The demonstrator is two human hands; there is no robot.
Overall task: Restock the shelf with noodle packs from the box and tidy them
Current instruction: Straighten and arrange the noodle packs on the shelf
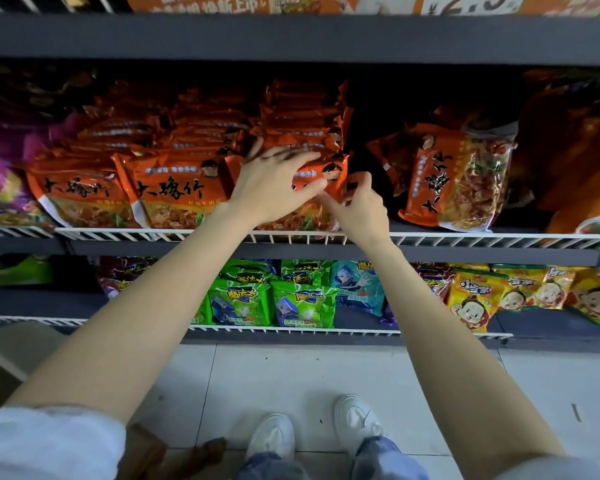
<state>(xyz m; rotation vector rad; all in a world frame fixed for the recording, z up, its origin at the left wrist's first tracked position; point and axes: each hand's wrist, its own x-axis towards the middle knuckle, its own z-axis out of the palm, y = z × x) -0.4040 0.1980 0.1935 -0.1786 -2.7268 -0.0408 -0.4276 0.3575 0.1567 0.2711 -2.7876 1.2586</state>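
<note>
A dark grey metal shop shelf (291, 249) with a white wire front rail runs across a tiled aisle, stacked with snack packets above and below. The left hand (274, 188) lies with its fingers spread nearly straight across the face of the front orange plastic noodle pack (326, 173) in the third stack from the left, pressing it back rather than gripping it. The right hand (361, 207) has its fingers curled at that pack's right edge, thumb and forefinger seeming to pinch the packet's side seam. To the left stand two matching stacks of orange noodle packs (146, 168), fronts roughly level. To the right, past a dark gap, a single orange noodle pack with a clear window (458, 174) leans on its side, out of line with the rest.

A brown cardboard box (142, 452) shows only as a corner at the lower edge, near the white shoes (274, 438).

The pressed stack is tall and slick-wrapped; a push off centre could, I judge, slide the upper packs sideways into the gap, or tip the front one over the low rail.
</note>
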